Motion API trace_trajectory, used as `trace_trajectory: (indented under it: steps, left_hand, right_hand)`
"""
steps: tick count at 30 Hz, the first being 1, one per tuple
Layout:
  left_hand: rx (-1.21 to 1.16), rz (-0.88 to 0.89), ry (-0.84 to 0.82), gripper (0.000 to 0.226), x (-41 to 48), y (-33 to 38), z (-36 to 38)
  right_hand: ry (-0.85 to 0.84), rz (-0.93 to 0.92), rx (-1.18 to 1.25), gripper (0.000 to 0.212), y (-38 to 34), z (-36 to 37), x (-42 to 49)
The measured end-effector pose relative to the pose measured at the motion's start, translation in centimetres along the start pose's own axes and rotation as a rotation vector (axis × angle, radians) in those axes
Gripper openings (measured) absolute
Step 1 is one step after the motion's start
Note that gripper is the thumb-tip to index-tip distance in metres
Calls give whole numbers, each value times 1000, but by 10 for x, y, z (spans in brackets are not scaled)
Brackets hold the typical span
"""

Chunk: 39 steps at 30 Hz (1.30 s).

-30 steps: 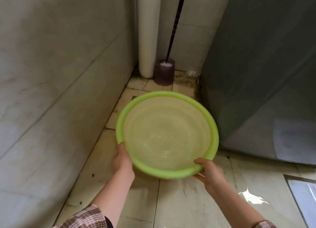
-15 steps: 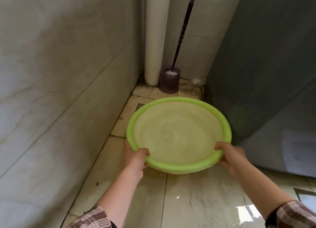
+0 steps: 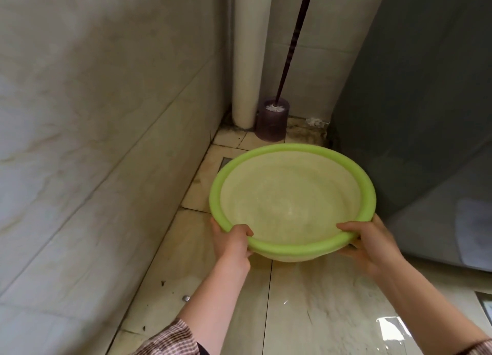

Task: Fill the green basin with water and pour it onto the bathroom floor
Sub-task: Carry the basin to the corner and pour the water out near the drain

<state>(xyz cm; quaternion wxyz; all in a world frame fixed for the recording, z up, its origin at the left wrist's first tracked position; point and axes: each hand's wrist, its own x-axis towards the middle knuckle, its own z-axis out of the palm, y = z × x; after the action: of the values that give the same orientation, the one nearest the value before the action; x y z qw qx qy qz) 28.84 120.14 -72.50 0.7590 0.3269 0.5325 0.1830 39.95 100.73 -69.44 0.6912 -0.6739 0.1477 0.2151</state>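
The green basin (image 3: 292,197) hangs above the tiled bathroom floor (image 3: 186,269), roughly level, its mouth facing up toward me. My left hand (image 3: 231,241) grips the near-left rim with the thumb inside. My right hand (image 3: 368,243) grips the near-right rim the same way. The inside looks pale and glossy, and I cannot tell whether any water lies in it. The floor tiles below and toward me shine wet.
A tiled wall (image 3: 93,141) runs close on the left. A white pipe (image 3: 250,62) and a dark toilet brush in its holder (image 3: 273,121) stand in the far corner. A grey panel (image 3: 426,101) closes the right side. A floor drain (image 3: 226,161) peeks out behind the basin.
The basin has tipped from facing me back to nearly level. Both hands moved from under the near edge to gripping the rim with thumbs inside.
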Motion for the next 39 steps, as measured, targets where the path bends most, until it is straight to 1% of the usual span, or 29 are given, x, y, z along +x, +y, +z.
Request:
trace_trajectory:
  steps: [3,6,9,11,14,18,21,25,32,34,37,39]
  left_hand:
    - [5,13,-12,94,0,0,4]
    - [7,18,-21,88,-2,-1,9]
    - [21,50,-6,85,-7,-1,17]
    - [19,55,-2,86,-11,-2,23]
    - [12,50,-6,89,-14,-3,29]
    - [8,48,-81,88,-18,-9,39]
    - [7,47,-122,87,-20,-16,42]
    - [7,61,-144,91,-20,-22,45]
    - [-4,82,-185,84,-16,-25,44]
    - [-5,75,-207,81,-16,-26,43]
    - [-7,64,-237,86,-13,-25,42]
    - [-5,66,-250,91,-12,-22,41]
  right_hand:
    - [31,-8,-23,54,-11,2,4]
    - [72,-31,-52,46,-21,9,7]
    - [125,-56,-91,42,-35,15,12]
    - [159,-53,-111,42,-42,18,15]
    - [193,-40,-130,50,-46,23,19]
    - [212,-30,-131,63,-54,27,24]
    - [234,-37,-130,68,-58,27,29]
    - [284,-61,-121,61,-62,29,35]
    - [320,-75,-103,61,-66,28,39]
    - [329,-85,-98,57,-67,28,39]
    - [332,-79,-107,49,-71,29,38]
    - [331,-70,-100,49,-73,30,37]
